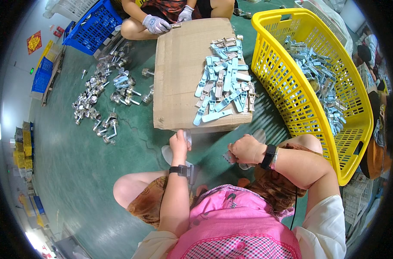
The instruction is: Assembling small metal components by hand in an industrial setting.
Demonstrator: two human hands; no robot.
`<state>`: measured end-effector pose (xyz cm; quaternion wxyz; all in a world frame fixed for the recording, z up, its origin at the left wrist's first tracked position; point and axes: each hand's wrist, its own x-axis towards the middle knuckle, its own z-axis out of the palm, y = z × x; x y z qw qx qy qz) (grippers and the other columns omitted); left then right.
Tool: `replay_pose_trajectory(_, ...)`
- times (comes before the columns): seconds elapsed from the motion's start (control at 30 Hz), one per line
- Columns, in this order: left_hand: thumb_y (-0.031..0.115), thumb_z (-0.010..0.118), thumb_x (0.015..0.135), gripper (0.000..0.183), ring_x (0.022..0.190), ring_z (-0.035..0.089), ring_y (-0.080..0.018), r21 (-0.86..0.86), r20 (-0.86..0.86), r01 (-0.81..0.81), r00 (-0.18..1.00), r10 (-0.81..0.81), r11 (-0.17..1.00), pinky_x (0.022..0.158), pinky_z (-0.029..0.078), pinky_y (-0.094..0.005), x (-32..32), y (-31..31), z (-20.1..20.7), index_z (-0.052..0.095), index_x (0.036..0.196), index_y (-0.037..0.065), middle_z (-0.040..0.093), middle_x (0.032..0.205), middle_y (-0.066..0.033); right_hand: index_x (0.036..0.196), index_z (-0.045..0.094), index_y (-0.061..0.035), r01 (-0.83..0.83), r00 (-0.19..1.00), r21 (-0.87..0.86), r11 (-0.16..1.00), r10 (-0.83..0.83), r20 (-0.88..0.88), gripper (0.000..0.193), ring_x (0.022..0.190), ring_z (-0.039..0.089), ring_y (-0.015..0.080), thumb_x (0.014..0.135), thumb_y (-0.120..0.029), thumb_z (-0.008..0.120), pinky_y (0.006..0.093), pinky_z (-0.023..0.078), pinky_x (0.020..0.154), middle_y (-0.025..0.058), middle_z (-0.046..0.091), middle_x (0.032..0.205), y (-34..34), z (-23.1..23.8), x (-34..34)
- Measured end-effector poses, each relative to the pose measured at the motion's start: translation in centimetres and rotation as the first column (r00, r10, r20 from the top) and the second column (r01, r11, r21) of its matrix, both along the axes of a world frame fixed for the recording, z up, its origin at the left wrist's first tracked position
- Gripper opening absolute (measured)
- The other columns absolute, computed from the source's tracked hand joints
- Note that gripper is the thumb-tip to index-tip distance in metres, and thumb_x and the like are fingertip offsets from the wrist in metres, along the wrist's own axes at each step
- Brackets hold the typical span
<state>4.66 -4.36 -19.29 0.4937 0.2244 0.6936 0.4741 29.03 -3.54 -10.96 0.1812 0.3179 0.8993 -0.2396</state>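
Note:
My left hand [179,144] is closed just off the near edge of a cardboard box [179,77], with a narrow greyish piece [188,137] showing at its fingers. My right hand [247,149] is also closed, to the right and slightly nearer to me, around a small pale, flat piece [229,158] whose kind I cannot make out. Light blue and brownish plastic handles [224,80] lie in a loose pile on the right half of the box top. Across the box, a co-worker's gloved hand [157,24] touches a small brownish piece [176,25] at the far edge.
A large yellow basket [287,108] stands to the right, holding many more blue handles [313,69]. Metal cup-shaped parts with stems [93,93] are scattered on the green floor [93,172] to the left. A blue crate [95,28] sits at the far left.

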Motion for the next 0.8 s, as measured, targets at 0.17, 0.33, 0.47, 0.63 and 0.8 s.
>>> replay_pose_trajectory(0.17, 0.029, 0.046, 0.087, 0.035, 0.034, 0.041, -0.0142, -0.005, -0.004, 0.001, 1.000, -0.001, 1.000, 0.030, 0.032, -0.0283, -0.04, 0.02, -0.13, 0.050, 0.066, 0.002, 0.043, 0.047, -0.0049, 0.089, 0.062, -0.0067, 0.002, 1.000, 0.007, 1.000, -0.002, 0.007, 0.023, 0.073, 0.065, 0.0274, 0.074, -0.024, 0.064, 0.0386, 0.048, 0.069, 0.0100, 0.065, 0.073, -0.01, -0.17, -0.03)
replay_pose_trajectory(0.33, 0.029, 0.045, 0.087, 0.035, 0.033, 0.041, -0.0142, -0.006, 0.002, 0.006, 1.000, -0.006, 1.000, 0.030, 0.032, -0.0283, -0.14, 0.02, -0.33, 0.051, 0.066, 0.001, 0.043, 0.047, -0.0050, 0.088, 0.062, -0.0066, -0.002, 1.000, 0.000, 1.000, 0.002, 0.001, 0.023, 0.073, 0.065, 0.0271, 0.074, -0.024, 0.064, 0.0389, 0.048, 0.069, 0.0103, 0.065, 0.073, 0.06, -0.07, -0.07)
replay_pose_trajectory(0.47, 0.029, 0.045, 0.087, 0.035, 0.033, 0.041, -0.0144, -0.010, -0.002, 0.003, 1.000, -0.003, 1.000, 0.030, 0.032, -0.0284, -0.11, 0.06, -0.37, 0.051, 0.066, 0.001, 0.042, 0.046, -0.0053, 0.088, 0.062, -0.0070, -0.007, 1.000, 0.007, 1.000, 0.007, 0.004, 0.023, 0.073, 0.065, 0.0267, 0.074, -0.025, 0.064, 0.0388, 0.049, 0.069, 0.0099, 0.066, 0.073, 0.08, 0.04, -0.07)
replay_pose_trajectory(0.63, 0.025, 0.043, 0.087, 0.036, 0.033, 0.042, -0.0147, -0.012, 0.003, -0.007, 1.000, 0.007, 1.000, 0.030, 0.033, -0.0289, 0.05, 0.07, 0.00, 0.049, 0.062, 0.000, 0.042, 0.046, -0.0054, 0.088, 0.062, -0.0072, -0.004, 1.000, 0.000, 1.000, 0.004, 0.028, 0.023, 0.073, 0.066, 0.0263, 0.074, -0.025, 0.064, 0.0387, 0.049, 0.068, 0.0096, 0.066, 0.074, 0.12, -0.01, -0.14)
replay_pose_trajectory(0.8, 0.025, 0.043, 0.088, 0.036, 0.033, 0.042, -0.0149, -0.016, 0.007, -0.003, 1.000, 0.003, 1.000, 0.030, 0.033, -0.0290, 0.04, 0.06, 0.05, 0.049, 0.062, 0.000, 0.043, 0.046, -0.0057, 0.088, 0.062, -0.0074, -0.007, 1.000, 0.008, 1.000, 0.007, 0.029, 0.023, 0.073, 0.066, 0.0262, 0.074, -0.025, 0.064, 0.0386, 0.049, 0.068, 0.0095, 0.066, 0.075, 0.10, -0.10, -0.14)
